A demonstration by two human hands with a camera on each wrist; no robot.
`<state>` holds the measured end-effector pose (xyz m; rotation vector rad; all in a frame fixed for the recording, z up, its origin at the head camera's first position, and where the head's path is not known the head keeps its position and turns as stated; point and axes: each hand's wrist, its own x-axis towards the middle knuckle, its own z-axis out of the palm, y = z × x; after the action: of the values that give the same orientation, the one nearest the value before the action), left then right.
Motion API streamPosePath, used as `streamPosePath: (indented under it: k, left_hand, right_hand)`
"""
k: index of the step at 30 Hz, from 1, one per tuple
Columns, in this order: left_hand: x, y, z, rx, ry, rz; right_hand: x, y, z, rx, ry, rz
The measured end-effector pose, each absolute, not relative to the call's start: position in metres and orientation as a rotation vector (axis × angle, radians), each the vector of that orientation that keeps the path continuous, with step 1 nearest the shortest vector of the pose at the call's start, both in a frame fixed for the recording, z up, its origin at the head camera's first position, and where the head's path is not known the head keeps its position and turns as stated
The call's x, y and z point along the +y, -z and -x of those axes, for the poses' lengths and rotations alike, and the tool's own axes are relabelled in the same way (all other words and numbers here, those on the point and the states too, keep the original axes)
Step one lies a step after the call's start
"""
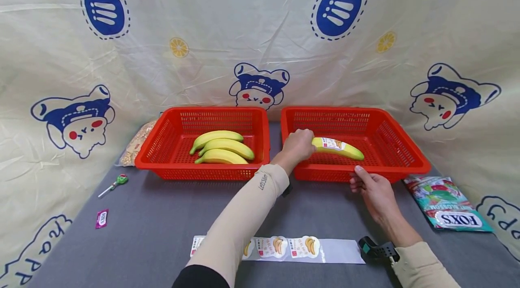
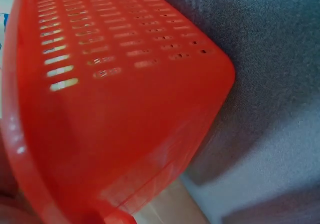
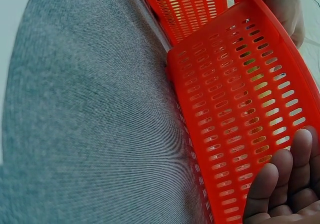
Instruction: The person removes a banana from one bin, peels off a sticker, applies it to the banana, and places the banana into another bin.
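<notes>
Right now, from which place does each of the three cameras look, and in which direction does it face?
Head: from above, forward and down at two red plastic baskets; left hand grips the stickered yellow banana, right hand touches the right red basket.
Left wrist: close against that basket's outer wall; hardly any body shows.
Right wrist: along the grey cloth table toward the same basket; fingertips show.
All views share the right basket.

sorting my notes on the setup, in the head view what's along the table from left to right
pink packet → lollipop → bag of nuts → left basket → right basket → candy bag
</notes>
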<state>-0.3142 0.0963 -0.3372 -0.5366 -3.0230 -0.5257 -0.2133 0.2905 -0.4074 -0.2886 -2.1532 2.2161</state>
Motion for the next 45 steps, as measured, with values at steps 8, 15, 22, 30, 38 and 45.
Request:
streamPosePath:
  k: [8, 15, 22, 30, 38, 45]
  left_hand:
    - [0.104, 0.342, 0.314, -3.132, 0.385, 0.578]
    - [0.111, 0.341, 0.312, -3.202, 0.302, 0.595]
    - [0.116, 0.339, 0.310, -3.289, 0.289, 0.518]
    - [0.119, 0.340, 0.313, -3.382, 0.252, 0.477]
    - [0.112, 0.341, 0.315, -3.251, 0.357, 0.635]
    - [0.082, 0.322, 0.293, -3.031, 0.862, 0.684]
  right_hand:
    - [0.290, 0.408, 0.213, -2.163, -2.205, 0.270]
    - [0.290, 0.407, 0.212, -2.148, -2.206, 0.288]
    - [0.293, 0.407, 0.212, -2.149, -2.215, 0.294]
    - [0.292, 0.408, 0.212, -2.145, -2.204, 0.307]
    - [0.291, 0.409, 0.211, -2.127, -2.218, 0.314]
    - [0.291, 0.407, 0.211, -2.125, -2.231, 0.304]
